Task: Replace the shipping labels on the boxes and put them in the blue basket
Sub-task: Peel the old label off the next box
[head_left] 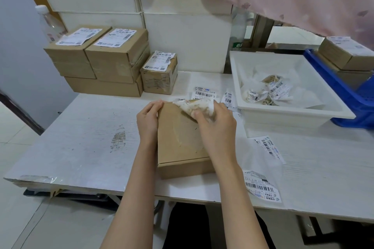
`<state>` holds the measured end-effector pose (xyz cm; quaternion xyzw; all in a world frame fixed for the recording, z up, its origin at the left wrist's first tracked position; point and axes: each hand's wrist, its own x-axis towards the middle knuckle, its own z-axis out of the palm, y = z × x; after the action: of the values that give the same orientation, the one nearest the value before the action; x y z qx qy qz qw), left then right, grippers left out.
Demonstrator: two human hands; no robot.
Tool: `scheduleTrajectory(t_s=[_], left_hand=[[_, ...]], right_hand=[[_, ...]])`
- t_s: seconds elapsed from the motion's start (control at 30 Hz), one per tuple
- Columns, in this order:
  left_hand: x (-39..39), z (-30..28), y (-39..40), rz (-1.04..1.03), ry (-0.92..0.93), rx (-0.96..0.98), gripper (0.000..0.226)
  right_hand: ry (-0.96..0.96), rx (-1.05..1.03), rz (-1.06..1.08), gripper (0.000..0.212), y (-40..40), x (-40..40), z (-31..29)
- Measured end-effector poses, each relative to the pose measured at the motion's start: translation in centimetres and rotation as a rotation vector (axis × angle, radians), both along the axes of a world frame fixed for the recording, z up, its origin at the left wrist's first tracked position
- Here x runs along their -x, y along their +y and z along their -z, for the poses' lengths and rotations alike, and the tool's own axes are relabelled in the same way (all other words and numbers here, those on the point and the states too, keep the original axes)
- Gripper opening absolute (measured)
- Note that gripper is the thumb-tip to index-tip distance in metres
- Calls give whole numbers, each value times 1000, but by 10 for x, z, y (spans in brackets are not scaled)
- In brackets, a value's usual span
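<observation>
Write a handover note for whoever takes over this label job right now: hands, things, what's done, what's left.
Left hand steadies the plain brown cardboard box at its left edge on the white table.
Right hand grips the old crumpled label, peeled almost off the box's far end.
Fresh barcode labels lie to the right of the box.
The white plastic tray holds crumpled old labels.
The blue plastic basket at far right holds finished boxes.
Stacked labelled boxes wait at the back left.
Left: finish the peel, bin it, stick a new label, basket the box, repeat.
</observation>
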<state>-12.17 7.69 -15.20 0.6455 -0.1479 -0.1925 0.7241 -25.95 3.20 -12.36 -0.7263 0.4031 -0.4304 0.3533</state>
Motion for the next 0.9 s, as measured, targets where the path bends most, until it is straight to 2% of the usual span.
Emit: scheduleTrajectory(t_s=[0.07, 0.2, 0.27, 0.3, 0.37, 0.53, 0.63, 0.73, 0.77, 0.83, 0.9], left_hand=[[-1, 0, -1, 1, -6, -7, 17], [-8, -1, -1, 49, 10, -90, 15], [-14, 0, 0, 91, 26, -144, 13], [-17, -1, 1, 105, 10, -185, 15], [-21, -5, 1, 111, -47, -243, 22], [-27, -16, 1, 84, -134, -272, 36], [-31, -22, 3, 42, -140, -344, 45], [-27, -39, 3, -34, -133, -340, 53], [-22, -47, 1, -76, -160, -320, 50], [-6, -65, -4, -179, -235, -228, 40], [16, -83, -16, -191, -277, -64, 30]], right_hand=[[61, 2, 36, 19, 0, 4, 2], [41, -31, 23, 23, 8, 6, 4], [92, 15, 29, 15, 11, 1, 4], [119, 46, 44, 13, 13, -1, 3], [155, 62, 72, 23, 13, -4, 1], [139, -2, 77, 24, 6, -12, -1], [93, -82, 47, 16, 3, -12, -5], [-69, -287, -33, 11, -3, -7, -7], [-170, -372, -59, 11, -5, -4, -9], [-389, -497, -76, 28, -13, 2, -12], [-595, -605, -125, 23, -19, 12, -22]])
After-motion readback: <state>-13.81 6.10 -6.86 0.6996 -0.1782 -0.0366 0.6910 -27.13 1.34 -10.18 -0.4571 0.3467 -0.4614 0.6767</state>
